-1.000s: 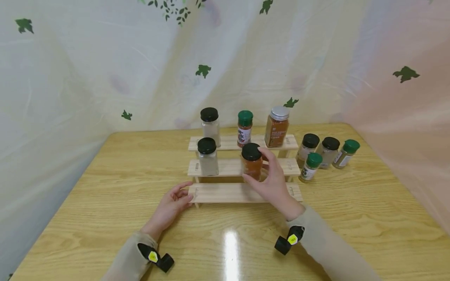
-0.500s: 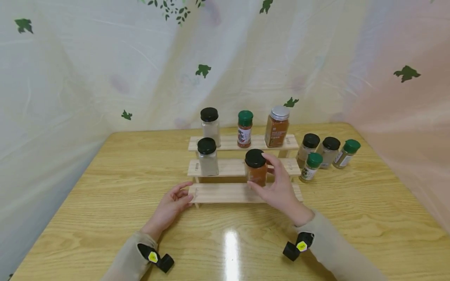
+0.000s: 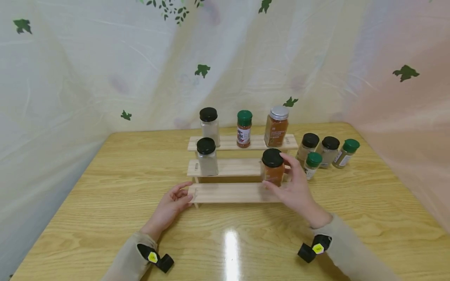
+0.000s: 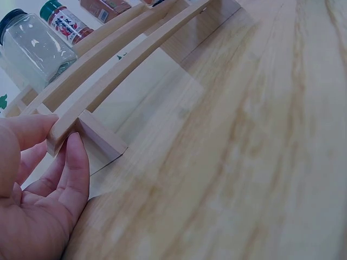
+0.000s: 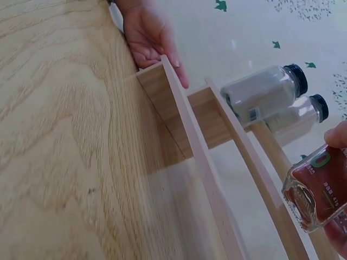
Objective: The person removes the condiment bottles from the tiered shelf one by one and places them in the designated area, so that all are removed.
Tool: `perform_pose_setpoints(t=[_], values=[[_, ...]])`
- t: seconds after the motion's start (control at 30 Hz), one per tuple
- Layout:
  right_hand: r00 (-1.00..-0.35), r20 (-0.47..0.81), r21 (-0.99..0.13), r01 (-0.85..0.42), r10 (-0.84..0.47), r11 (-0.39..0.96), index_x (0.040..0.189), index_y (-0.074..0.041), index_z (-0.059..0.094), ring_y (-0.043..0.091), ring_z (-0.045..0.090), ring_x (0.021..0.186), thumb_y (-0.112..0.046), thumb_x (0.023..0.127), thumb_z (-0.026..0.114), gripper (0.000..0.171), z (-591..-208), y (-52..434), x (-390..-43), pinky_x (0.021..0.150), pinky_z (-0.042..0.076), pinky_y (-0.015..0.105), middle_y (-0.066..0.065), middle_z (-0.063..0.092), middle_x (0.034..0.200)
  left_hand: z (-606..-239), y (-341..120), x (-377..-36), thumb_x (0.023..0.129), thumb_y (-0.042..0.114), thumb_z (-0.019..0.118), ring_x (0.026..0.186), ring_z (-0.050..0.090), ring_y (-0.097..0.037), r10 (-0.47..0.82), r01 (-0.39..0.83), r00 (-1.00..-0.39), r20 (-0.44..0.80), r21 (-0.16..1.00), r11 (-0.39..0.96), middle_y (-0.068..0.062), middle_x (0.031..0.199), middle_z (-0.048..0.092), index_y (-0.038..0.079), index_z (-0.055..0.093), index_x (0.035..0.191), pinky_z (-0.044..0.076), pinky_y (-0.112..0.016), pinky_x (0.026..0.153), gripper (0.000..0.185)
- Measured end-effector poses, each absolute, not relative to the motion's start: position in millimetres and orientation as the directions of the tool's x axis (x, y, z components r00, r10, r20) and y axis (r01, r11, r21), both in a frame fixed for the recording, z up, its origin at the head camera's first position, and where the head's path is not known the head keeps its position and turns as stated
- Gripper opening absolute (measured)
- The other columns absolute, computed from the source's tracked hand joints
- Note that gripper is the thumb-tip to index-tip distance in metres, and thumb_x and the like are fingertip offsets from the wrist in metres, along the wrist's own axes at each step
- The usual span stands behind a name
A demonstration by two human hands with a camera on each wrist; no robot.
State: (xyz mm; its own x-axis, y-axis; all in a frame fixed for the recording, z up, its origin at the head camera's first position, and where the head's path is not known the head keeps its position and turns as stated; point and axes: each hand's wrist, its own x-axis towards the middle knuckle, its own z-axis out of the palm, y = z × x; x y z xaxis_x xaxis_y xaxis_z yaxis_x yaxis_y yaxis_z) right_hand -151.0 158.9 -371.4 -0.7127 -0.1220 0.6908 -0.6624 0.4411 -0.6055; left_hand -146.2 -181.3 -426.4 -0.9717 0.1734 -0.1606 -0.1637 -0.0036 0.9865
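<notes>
Resting on the wooden table (image 3: 105, 195), the left hand (image 3: 171, 205) touches the left end of the stepped spice rack (image 3: 228, 193) with relaxed fingers, holding nothing. Further right, the right hand (image 3: 297, 189) grips the upright black-capped orange spice jar (image 3: 272, 168), at the rack's right end by the middle step.

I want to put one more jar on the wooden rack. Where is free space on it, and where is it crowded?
The lowest step is bare between the left hand and the right hand, which holds the orange jar. The middle step is free right of the white jar. The top step and the table right of the rack are crowded.
</notes>
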Motion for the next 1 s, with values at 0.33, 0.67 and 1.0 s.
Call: perform_pose_setpoints(t=[0.33,0.67,1.0], values=[[-0.713,0.693,-0.585,-0.642,-0.106,0.496,0.135,0.001,0.031,-0.007,0.044,0.108,0.020,0.058,0.078,0.092,-363.0,185.0,-143.7,0.085,0.037,0.007,-0.026,0.034,0.130,-426.6,-180.9,-146.4,0.092,-0.002,0.053,0.087,0.060,-0.004,0.182,-0.155,-0.972,-0.149,0.988,-0.018,0.004,0.097,0.060,-0.004,0.036,0.141,0.053,-0.018,0.077,0.052],[-0.626,0.777,-0.526,-0.705,-0.069,0.476,0.131,0.008,0.028,-0.004,0.045,0.112,-0.049,0.081,0.064,0.085,-357.9,218.3,-146.1,0.091,0.039,0.005,-0.019,0.035,0.132,-427.1,-181.7,-146.3,0.093,-0.001,0.054,0.088,0.059,-0.004,0.183,-0.152,-0.972,-0.148,0.988,-0.009,0.004,0.097,0.060,-0.004,0.035,0.141,0.053,-0.018,0.078,0.052],[-0.582,0.812,-0.472,-0.707,-0.053,0.526,0.129,0.011,0.027,-0.002,0.047,0.112,-0.053,0.079,0.065,0.090,-347.8,248.0,-146.5,0.090,0.041,0.005,-0.020,0.039,0.130,-427.2,-181.4,-146.2,0.093,-0.002,0.053,0.088,0.059,-0.004,0.185,-0.154,-0.971,-0.150,0.988,-0.009,0.005,0.097,0.059,-0.004,0.034,0.141,0.053,-0.018,0.078,0.051]])
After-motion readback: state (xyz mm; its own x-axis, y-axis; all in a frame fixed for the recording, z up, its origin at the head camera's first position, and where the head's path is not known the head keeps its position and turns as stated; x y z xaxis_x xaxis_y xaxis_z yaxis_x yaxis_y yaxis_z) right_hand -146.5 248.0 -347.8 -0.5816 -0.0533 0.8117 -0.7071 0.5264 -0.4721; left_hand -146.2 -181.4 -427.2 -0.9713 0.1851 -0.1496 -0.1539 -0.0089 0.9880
